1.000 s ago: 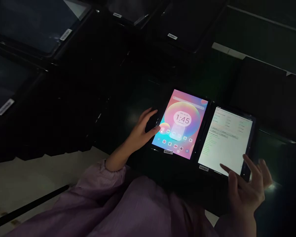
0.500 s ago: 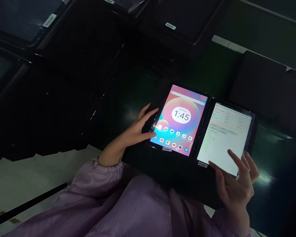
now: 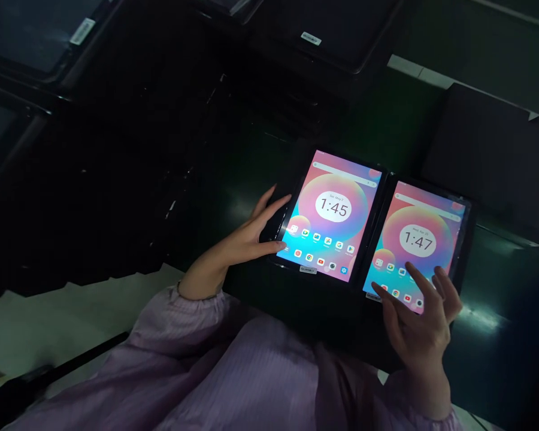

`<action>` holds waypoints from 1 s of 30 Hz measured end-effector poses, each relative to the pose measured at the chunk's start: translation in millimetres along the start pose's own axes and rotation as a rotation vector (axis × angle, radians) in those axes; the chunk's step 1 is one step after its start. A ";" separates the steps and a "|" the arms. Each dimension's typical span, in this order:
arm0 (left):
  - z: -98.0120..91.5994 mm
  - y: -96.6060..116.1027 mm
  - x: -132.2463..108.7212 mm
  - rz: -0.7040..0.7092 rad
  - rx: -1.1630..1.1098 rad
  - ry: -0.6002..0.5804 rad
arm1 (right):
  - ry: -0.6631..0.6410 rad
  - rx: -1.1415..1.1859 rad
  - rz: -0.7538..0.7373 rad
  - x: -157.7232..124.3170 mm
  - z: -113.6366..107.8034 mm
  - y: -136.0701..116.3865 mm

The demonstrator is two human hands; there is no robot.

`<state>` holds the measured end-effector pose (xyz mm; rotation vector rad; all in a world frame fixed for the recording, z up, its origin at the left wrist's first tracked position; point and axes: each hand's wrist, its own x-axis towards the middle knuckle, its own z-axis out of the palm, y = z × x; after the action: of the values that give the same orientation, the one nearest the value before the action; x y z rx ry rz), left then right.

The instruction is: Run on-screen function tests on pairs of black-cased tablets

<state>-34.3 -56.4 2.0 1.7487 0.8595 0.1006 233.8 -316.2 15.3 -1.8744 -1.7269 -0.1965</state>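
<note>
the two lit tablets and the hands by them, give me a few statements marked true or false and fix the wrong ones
1. The left tablet and the right tablet lie side by side, both lit. True.
2. The left tablet shows the time 1:47. False: it shows 1:45, and the right tablet shows 1:47.
3. The right hand is over the lower part of the right tablet. True.
4. The right tablet's screen is plain white. False: it is brightly multicoloured.
5. The left hand is at the left edge of the left tablet. True.
</note>
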 end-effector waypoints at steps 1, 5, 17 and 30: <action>0.4 0.3 0.0 0.001 -0.002 0.000 | -0.010 -0.004 -0.001 0.1 -0.6 0.6; 1.9 2.9 0.1 0.020 0.039 -0.014 | 0.052 0.013 0.018 4.3 -5.5 4.0; -4.7 -2.2 0.0 0.036 0.054 -0.046 | 0.208 0.031 -0.010 6.5 -5.1 6.5; 2.1 -0.9 0.3 0.007 0.000 -0.011 | 0.237 0.006 -0.063 14.7 -4.4 26.1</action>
<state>-33.6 -57.8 0.3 1.7511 0.8454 0.0961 262.0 -305.6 17.8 -1.7167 -1.6228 -0.4206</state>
